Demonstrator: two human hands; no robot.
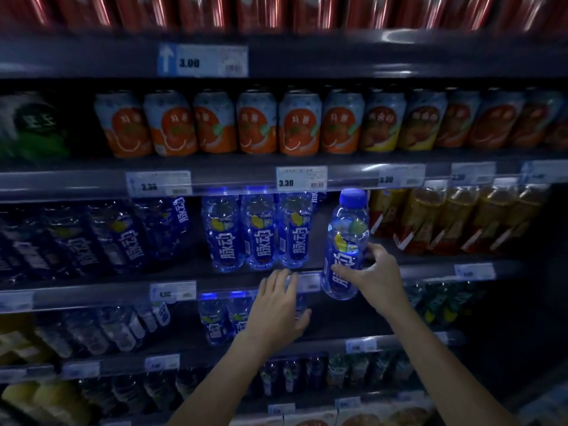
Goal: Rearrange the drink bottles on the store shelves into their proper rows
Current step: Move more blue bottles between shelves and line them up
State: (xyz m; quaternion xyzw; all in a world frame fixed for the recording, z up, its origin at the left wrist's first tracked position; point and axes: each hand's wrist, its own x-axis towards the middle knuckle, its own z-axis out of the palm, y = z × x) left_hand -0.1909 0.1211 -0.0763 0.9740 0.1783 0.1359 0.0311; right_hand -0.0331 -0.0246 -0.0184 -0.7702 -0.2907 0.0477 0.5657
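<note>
My right hand (373, 273) grips a blue-capped, blue-labelled drink bottle (347, 238) around its lower half, holding it upright in front of an empty gap on the middle shelf (215, 279). Three matching blue bottles (259, 233) stand in a row just left of that gap. My left hand (278, 309) is spread open below them, fingers over the shelf edge and the price tag (307, 281), in front of more blue bottles (219, 322) on the shelf beneath. It holds nothing.
Dark blue bottles (101, 238) fill the middle shelf's left side, amber tea bottles (461, 219) its right. Orange and yellow cans (276, 124) line the shelf above, red cans (276, 10) the top. Lower shelves hold clear and yellow bottles (92, 330). Price tags run along each rail.
</note>
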